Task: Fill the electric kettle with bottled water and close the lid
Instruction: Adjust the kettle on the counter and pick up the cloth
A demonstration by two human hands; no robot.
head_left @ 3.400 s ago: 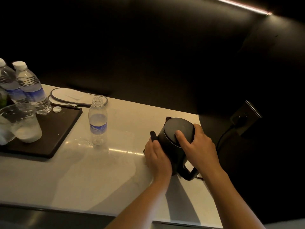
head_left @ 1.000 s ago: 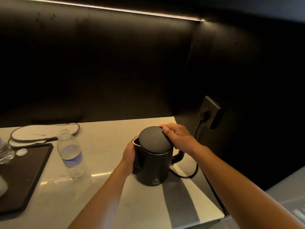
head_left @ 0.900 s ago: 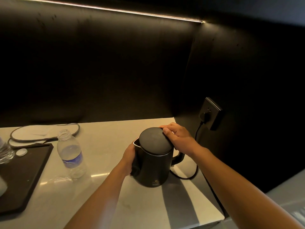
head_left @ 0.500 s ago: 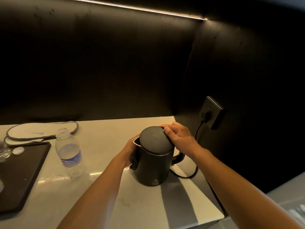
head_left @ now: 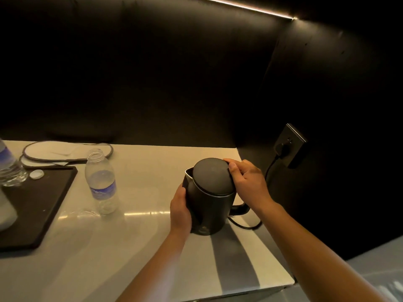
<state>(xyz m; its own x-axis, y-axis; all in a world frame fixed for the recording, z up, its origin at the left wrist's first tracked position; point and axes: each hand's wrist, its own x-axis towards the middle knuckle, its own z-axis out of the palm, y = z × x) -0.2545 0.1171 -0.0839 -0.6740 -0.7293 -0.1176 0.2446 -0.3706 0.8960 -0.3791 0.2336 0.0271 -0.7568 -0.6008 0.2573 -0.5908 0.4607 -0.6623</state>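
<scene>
A black electric kettle [head_left: 209, 205] stands near the right end of the pale counter, its round lid [head_left: 212, 175] down over the rim. My left hand [head_left: 180, 211] grips the kettle's left side below the spout. My right hand [head_left: 247, 182] rests on the lid's right edge, thumb on top, above the handle. An uncapped plastic water bottle [head_left: 102, 182] stands upright to the left of the kettle, with only a little water low down. Its white cap [head_left: 36, 174] lies on the black tray.
A black tray [head_left: 41, 205] sits at the left with a capped water bottle [head_left: 8, 166] on it. A flat oval pad [head_left: 65, 150] lies at the back. The kettle's cord [head_left: 247, 224] runs to a wall socket [head_left: 289, 146] on the right. The counter ends just right of the kettle.
The view has swung since 3.4 s ago and the kettle now sits upright. Over the last second both hands have kept their hold on body and lid, shifting only slightly.
</scene>
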